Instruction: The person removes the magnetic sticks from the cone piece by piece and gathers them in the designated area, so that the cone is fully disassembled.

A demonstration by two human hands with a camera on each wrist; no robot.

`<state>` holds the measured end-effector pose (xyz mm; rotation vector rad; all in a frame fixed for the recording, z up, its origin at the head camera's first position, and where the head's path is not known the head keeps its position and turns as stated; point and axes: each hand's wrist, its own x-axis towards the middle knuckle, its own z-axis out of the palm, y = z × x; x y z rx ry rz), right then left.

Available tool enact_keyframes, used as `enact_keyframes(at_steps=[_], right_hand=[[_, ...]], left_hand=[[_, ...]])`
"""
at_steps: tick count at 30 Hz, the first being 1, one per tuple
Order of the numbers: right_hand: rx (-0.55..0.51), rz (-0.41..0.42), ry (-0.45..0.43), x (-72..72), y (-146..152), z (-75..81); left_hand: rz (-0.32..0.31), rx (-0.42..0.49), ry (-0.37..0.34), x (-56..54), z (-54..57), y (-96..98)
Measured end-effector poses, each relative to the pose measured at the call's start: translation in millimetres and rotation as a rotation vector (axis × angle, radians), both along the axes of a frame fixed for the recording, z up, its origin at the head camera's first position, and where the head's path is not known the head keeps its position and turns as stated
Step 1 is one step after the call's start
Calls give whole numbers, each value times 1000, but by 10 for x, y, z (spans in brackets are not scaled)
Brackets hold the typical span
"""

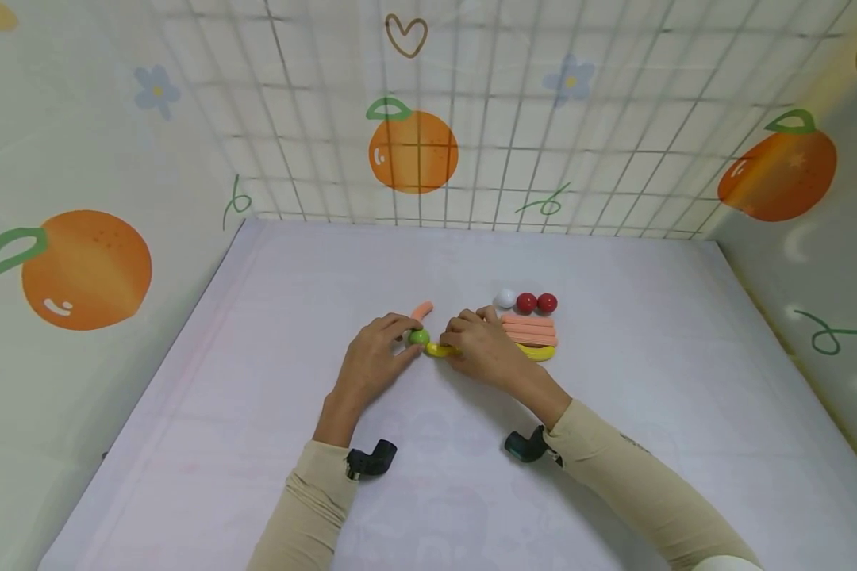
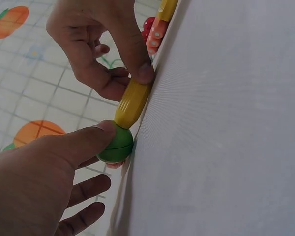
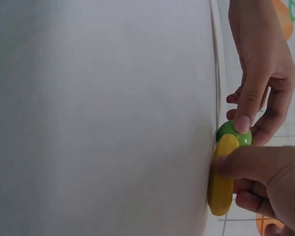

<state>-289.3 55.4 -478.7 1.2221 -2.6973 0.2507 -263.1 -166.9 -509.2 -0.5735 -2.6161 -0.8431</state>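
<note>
My left hand point(image 1: 376, 358) pinches a small glossy green ball point(image 1: 419, 337) between thumb and fingers, on the table. A seam runs around the ball point(image 2: 116, 145) in the left wrist view. My right hand point(image 1: 487, 349) pinches a toy banana point(image 1: 439, 350) whose end meets the ball. In the right wrist view the whole yellow length of the banana point(image 3: 221, 196) shows beside the thumb. Just beyond my left fingers lies a pink sausage-like stick point(image 1: 423, 309), partly hidden by them.
Right of my right hand, several pink sausage-like sticks point(image 1: 528, 331) lie in a stack of rows, with another toy banana point(image 1: 539, 353) along the near side. Behind them sit a white ball point(image 1: 505, 298) and two red balls point(image 1: 526, 303). A printed curtain over a wire grid point(image 1: 486, 182) borders the table.
</note>
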Motion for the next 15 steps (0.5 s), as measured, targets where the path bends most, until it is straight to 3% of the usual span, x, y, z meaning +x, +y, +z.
enact_keyframes(at_steps=[6, 15], right_hand=[[2, 67, 31, 75, 26, 22], [-141, 71, 7, 185, 159, 233]], left_hand=[[-14, 16, -2, -25, -14, -10], [-26, 51, -26, -38, -34, -22]])
